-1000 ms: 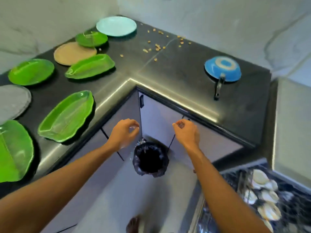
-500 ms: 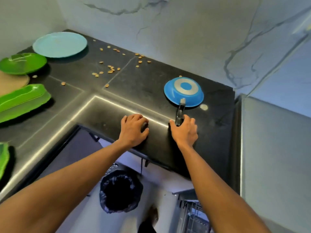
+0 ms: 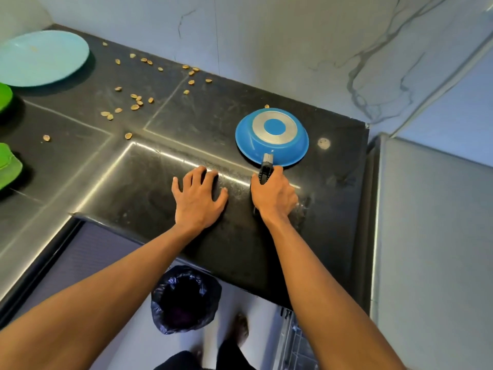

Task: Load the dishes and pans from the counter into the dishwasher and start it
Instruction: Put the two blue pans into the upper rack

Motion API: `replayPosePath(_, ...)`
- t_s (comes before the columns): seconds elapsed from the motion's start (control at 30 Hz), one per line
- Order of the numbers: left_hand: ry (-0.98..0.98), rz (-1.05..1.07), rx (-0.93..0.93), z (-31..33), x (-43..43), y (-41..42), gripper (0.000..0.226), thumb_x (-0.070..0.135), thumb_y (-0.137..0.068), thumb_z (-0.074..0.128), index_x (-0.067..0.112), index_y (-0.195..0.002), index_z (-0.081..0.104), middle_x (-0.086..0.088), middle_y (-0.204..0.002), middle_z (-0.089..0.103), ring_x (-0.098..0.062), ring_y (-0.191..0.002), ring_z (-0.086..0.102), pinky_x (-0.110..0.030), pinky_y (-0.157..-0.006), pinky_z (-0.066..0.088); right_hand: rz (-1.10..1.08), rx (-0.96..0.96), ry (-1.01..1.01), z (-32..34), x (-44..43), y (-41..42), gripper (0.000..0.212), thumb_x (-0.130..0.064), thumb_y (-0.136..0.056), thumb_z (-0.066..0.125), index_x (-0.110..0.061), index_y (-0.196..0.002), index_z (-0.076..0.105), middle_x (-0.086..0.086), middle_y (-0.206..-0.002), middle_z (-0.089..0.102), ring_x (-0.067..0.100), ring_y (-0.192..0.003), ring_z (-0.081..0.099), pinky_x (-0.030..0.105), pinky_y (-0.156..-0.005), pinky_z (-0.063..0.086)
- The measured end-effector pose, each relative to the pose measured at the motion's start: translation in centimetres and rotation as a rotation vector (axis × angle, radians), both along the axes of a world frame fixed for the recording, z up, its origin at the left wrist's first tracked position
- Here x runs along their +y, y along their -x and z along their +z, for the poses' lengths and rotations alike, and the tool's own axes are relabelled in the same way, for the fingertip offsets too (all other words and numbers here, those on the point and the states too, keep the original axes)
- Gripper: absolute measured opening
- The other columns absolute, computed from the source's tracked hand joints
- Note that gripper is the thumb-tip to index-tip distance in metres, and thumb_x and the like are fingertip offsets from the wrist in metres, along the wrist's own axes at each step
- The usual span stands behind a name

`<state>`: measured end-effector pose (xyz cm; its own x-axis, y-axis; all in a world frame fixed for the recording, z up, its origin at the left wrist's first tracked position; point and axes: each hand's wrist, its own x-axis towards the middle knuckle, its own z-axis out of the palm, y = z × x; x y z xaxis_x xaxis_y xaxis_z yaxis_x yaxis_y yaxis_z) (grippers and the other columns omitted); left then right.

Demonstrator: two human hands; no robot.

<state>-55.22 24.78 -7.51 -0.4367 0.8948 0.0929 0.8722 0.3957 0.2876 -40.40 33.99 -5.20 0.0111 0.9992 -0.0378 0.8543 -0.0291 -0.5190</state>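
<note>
Nearest, low in the view, a bin point(image 3: 185, 300) lined with a black bag stands on the floor under the counter edge. To its right a corner of the dishwasher rack point(image 3: 296, 343) shows, so the machine appears to be open and close by.

Above these, both hands are on the dark counter point(image 3: 120, 182). The left hand point(image 3: 198, 198) lies flat with its fingers spread, pressing on the stone and holding nothing. Just right of it, the right hand point(image 3: 274, 194) curls round the near end of the black handle point(image 3: 266, 169) of the pan point(image 3: 272, 137). The pan is blue and sits upside down on the right part of the counter, its base ring facing up.

The step in hand looks like picking up the pan. The next move calls for a firm grip, a lift clear of the counter, then a swing down and right to the rack, likely with a turn of the wrist to seat it.

Farther left, scattered seeds point(image 3: 136, 102) lie on the counter. Beyond them a light blue plate point(image 3: 40, 58) sits in the far left corner, and green plates point(image 3: 8, 166) show at the left edge.

Half a second ago the left hand was loosely curled and the right hand only touched the handle's end. A second ago both hands hung over the bin.
</note>
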Motion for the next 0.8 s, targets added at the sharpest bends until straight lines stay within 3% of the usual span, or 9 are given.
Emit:
replayPosePath(0.37,-0.062,-0.035,-0.09,-0.2,-0.4,0.3,0.043,0.053,-0.09,0.047,0.029,-0.126,0.051,0.002,-0.14,0.042,-0.022,-0.137,0.032,-0.059,-0.116,0.009,-0.018,0.09,0.023,1.3,-3.9,-1.7,0.026,-0.047,-0.091,0.057,-0.022,-0.096,0.053,-0.007,-0.081,0.056,0.018,-0.075,0.051,0.034,-0.069,0.036)
replayPosePath(0.47,-0.155,-0.071,-0.188,0.0,-1.7,0.9,0.034,0.044,-0.089,0.054,0.025,-0.115,0.063,0.0,-0.129,0.053,-0.023,-0.127,0.045,-0.049,-0.113,0.022,-0.047,0.16,-0.006,1.4,-7.5,-2.7,0.026,-0.05,-0.089,0.06,-0.024,-0.092,0.056,-0.008,-0.082,0.06,0.017,-0.078,0.056,0.033,-0.071,0.041)
replayPosePath(0.67,-0.341,-0.374,-0.227,-0.8,-8.5,0.3,0.017,0.028,-0.083,0.062,0.021,-0.093,0.074,0.0,-0.104,0.067,-0.023,-0.096,0.062,-0.038,-0.084,0.047,-0.144,0.264,-0.093,0.2,-15.9,-6.7,0.028,-0.052,-0.085,0.067,-0.024,-0.089,0.066,-0.009,-0.078,0.068,0.017,-0.078,0.065,0.039,-0.074,0.055)
replayPosePath(0.8,-0.462,-0.45,-0.256,-2.7,-13.7,-1.1,0.019,0.018,-0.086,0.063,0.019,-0.097,0.078,-0.001,-0.111,0.07,-0.023,-0.101,0.064,-0.037,-0.088,0.048,-0.139,0.325,-0.127,0.3,-21.0,-10.0,0.023,-0.046,-0.088,0.069,-0.024,-0.096,0.068,-0.013,-0.08,0.068,0.007,-0.078,0.064,0.036,-0.074,0.056)
